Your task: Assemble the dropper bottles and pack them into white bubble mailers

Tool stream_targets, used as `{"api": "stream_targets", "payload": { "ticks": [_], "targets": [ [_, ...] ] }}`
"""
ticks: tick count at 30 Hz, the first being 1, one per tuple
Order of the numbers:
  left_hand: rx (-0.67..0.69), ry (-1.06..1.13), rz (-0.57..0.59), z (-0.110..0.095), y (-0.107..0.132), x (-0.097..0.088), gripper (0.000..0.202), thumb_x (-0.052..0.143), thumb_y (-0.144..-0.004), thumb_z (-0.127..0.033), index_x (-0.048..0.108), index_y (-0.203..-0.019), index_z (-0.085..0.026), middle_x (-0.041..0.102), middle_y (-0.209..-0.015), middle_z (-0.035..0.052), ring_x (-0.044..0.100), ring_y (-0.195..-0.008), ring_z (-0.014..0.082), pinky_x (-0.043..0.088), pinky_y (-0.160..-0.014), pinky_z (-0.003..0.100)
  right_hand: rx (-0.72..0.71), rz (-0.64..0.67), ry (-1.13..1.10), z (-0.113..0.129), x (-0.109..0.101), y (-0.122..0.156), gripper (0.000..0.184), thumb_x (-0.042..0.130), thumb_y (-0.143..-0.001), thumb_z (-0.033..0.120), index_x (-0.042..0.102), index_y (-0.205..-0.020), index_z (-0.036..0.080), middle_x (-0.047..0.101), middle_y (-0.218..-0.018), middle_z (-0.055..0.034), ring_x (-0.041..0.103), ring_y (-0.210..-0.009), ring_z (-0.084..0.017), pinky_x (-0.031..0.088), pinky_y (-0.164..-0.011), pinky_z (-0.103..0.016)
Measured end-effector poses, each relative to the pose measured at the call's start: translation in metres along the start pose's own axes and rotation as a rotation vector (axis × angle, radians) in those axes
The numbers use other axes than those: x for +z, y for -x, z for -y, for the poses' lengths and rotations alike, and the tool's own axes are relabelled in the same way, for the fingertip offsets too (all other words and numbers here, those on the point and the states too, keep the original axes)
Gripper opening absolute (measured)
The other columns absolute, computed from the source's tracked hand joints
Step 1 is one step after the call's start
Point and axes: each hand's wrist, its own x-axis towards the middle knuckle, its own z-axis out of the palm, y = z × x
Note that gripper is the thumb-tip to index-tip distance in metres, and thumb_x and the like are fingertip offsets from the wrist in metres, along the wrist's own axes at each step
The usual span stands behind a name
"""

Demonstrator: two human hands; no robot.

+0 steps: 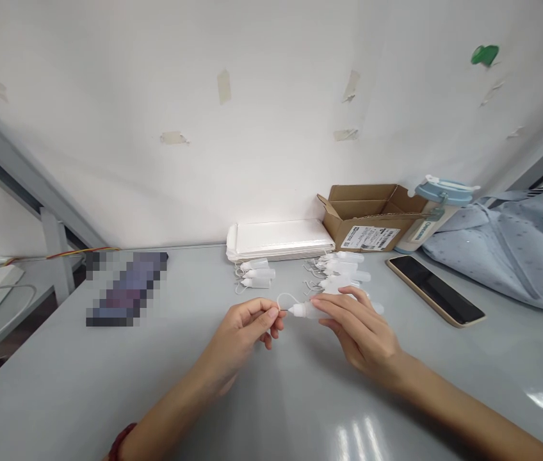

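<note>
Above the grey surface (60,384), the left hand (245,330) pinches the looped tether (285,298) of a small white bottle (304,310), whose body the right hand (360,330) grips, near a phone (435,289).

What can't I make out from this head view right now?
Head view:
- Small bottle: body mostly hidden under fingers of the right hand; the left hand covers what it pinches at the tip.
- Dark object on the table: blurred out.
- Cardboard box: label print too small, inside hidden by its walls.
- White cable: cut off by the left edge.
</note>
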Motion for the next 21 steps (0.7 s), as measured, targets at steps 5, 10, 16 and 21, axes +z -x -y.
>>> {"api": "stream_targets", "payload": {
  "ticks": [5, 10, 16, 21],
  "targets": [
    [0.006, -0.043, -0.013, 0.002, 0.000, -0.001, 0.025, 0.054, -0.082, -0.040, 0.062, -0.078, -0.016, 0.056, -0.075, 0.0019, 0.047, -0.066, 0.0121, 0.040, -0.062, 0.024, -0.010, 0.014, -0.007, 0.000, 0.000, 0.000, 0.040, 0.047, -0.083, -0.002, 0.052, -0.119, 0.015, 0.069, -0.095, -0.0109, 0.065, -0.084, -0.017, 0.047, -0.082, -0.040],
    [0.042, -0.203, -0.063, 0.006, -0.003, 0.000, 0.025, 0.054, -0.079, -0.039, 0.062, -0.071, -0.017, 0.059, -0.070, 0.0014, 0.049, -0.065, 0.0133, 0.040, -0.063, 0.025, -0.020, 0.034, -0.076, -0.002, 0.004, 0.004, 0.045, 0.044, -0.083, -0.001, 0.050, -0.124, 0.017, 0.066, -0.097, -0.0117, 0.062, -0.081, -0.019, 0.050, -0.065, -0.034],
    [0.000, -0.266, -0.060, 0.016, -0.006, 0.003, 0.025, 0.055, -0.077, -0.040, 0.061, -0.070, -0.017, 0.057, -0.065, 0.0003, 0.048, -0.062, 0.0132, 0.039, -0.061, 0.024, -0.017, 0.080, -0.120, 0.001, 0.012, 0.013, 0.039, 0.041, -0.084, -0.001, 0.051, -0.120, 0.014, 0.065, -0.096, -0.0121, 0.061, -0.084, -0.018, 0.054, -0.067, -0.031],
    [-0.011, -0.239, -0.056, 0.021, -0.008, 0.006, 0.026, 0.054, -0.076, -0.040, 0.061, -0.068, -0.016, 0.057, -0.065, 0.0007, 0.048, -0.061, 0.0134, 0.039, -0.059, 0.024, -0.055, 0.053, -0.087, 0.000, 0.017, 0.013, 0.036, 0.043, -0.084, -0.001, 0.052, -0.117, 0.012, 0.065, -0.096, -0.0131, 0.061, -0.084, -0.018, 0.054, -0.068, -0.033]
  ]
}}
